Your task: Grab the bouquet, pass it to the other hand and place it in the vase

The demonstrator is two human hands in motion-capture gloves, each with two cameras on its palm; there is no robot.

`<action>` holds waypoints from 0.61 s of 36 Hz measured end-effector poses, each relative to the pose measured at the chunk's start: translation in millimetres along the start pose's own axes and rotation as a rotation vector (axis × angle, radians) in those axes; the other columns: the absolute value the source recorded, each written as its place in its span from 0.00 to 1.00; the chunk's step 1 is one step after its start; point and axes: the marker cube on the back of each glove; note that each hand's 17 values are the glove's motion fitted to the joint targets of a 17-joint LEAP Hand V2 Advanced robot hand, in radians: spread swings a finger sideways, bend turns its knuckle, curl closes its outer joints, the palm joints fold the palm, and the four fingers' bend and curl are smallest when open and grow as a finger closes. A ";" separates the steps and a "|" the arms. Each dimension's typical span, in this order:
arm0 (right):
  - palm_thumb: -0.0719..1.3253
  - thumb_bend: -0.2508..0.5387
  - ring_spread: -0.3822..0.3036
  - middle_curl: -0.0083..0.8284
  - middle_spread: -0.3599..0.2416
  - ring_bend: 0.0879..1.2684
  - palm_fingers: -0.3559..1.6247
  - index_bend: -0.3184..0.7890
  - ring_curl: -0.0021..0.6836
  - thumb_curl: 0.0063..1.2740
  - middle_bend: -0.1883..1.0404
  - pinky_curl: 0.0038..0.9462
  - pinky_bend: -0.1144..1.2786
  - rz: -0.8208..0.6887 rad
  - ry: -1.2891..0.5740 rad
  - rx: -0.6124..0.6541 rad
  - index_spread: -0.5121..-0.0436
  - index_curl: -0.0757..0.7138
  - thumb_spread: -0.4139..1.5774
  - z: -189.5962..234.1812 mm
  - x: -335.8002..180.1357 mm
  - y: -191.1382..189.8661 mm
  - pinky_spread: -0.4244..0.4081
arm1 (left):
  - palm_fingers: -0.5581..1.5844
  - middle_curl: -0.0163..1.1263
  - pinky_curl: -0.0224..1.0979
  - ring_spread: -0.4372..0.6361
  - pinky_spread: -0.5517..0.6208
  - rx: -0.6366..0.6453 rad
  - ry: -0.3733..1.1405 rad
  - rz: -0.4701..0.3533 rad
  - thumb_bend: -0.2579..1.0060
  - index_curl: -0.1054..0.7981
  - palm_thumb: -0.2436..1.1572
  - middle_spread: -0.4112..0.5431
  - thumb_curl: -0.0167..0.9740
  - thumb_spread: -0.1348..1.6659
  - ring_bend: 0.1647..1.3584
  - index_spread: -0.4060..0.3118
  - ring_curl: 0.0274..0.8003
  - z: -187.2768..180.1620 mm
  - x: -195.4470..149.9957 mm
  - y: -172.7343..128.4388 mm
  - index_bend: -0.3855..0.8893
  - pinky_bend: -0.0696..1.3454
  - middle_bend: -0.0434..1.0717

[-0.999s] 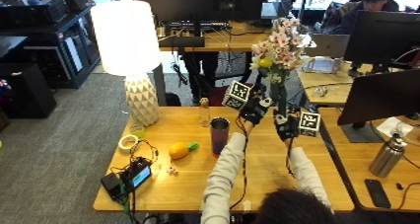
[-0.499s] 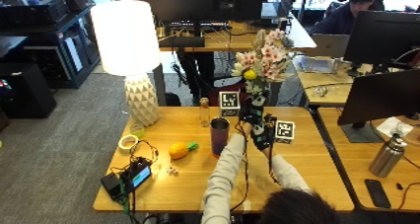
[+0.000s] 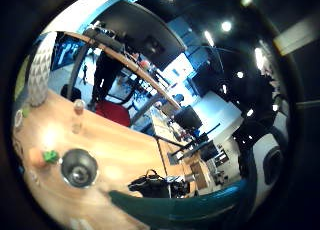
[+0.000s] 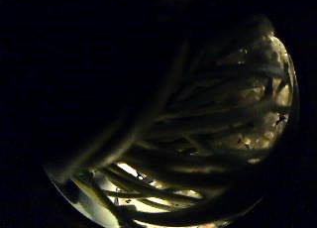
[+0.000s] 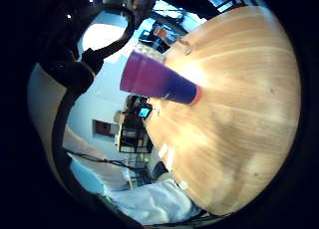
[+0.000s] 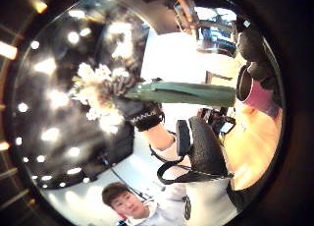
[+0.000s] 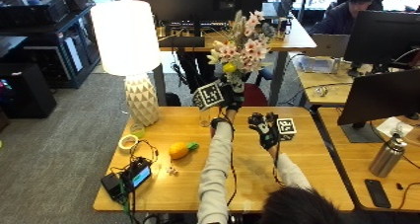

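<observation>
Bouquet handed over: left hand now carries it alone

Bouquet (image 7: 244,45) raised above the counter (image 7: 308,169), stems gripped by the left hand (image 7: 229,96); right hand (image 7: 263,128) has let go, fingers spread; vase (image 5: 159,83) awaits below, empty

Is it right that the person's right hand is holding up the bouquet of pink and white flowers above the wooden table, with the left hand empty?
Not quite: the hands are swapped. In the outside view, the left hand grips the bouquet of pink and white flowers above the wooden table, while the right hand is empty, fingers spread.
</observation>
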 end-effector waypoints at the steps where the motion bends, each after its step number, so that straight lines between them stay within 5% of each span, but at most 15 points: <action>1: 0.58 0.25 0.33 0.64 0.42 0.59 0.64 0.38 0.69 0.45 0.64 0.48 0.57 -0.004 0.019 0.014 0.65 0.68 0.65 -3.6 5.0 -3.2 0.33 | 0.94 0.51 0.44 0.05 0.12 0.032 0.010 0.008 0.19 0.61 0.73 0.06 0.60 0.38 0.53 0.13 0.56 -3.5 4.1 -7.4 0.59 0.47 0.71; 7: 0.55 0.28 0.33 0.60 0.45 0.49 0.64 0.38 0.61 0.42 0.59 0.43 0.52 -0.200 0.002 0.010 0.65 0.62 0.69 -19.6 4.0 -3.9 0.43 | 0.92 0.52 0.44 0.05 0.11 0.124 -0.009 -0.018 0.18 0.64 0.73 0.04 0.64 0.36 0.55 0.11 0.57 -35.4 -8.1 -30.5 0.61 0.49 0.72; 13: 0.55 0.28 0.34 0.58 0.45 0.45 0.66 0.38 0.58 0.40 0.56 0.39 0.47 -0.165 0.183 0.074 0.66 0.58 0.72 -37.3 25.0 -7.9 0.48 | 0.92 0.52 0.44 0.04 0.11 0.179 0.007 -0.049 0.17 0.66 0.72 0.04 0.67 0.34 0.54 0.10 0.57 -42.6 -61.3 -44.2 0.61 0.50 0.73; 17: 0.54 0.29 0.34 0.57 0.46 0.43 0.68 0.38 0.58 0.39 0.54 0.38 0.44 -0.381 0.056 -0.010 0.66 0.56 0.73 -30.5 10.5 -3.4 0.50 | 0.91 0.51 0.44 0.04 0.10 0.186 -0.007 -0.096 0.17 0.67 0.71 0.04 0.68 0.33 0.54 0.09 0.58 -46.3 -89.6 -44.8 0.61 0.50 0.73; 22: 0.55 0.29 0.34 0.57 0.46 0.41 0.69 0.38 0.57 0.38 0.52 0.37 0.42 -0.411 0.037 -0.031 0.67 0.54 0.74 -29.8 16.9 -5.1 0.51 | 0.91 0.51 0.44 0.04 0.10 0.169 -0.024 -0.101 0.17 0.68 0.70 0.04 0.69 0.33 0.54 0.09 0.57 -43.2 -115.2 -40.4 0.60 0.50 0.73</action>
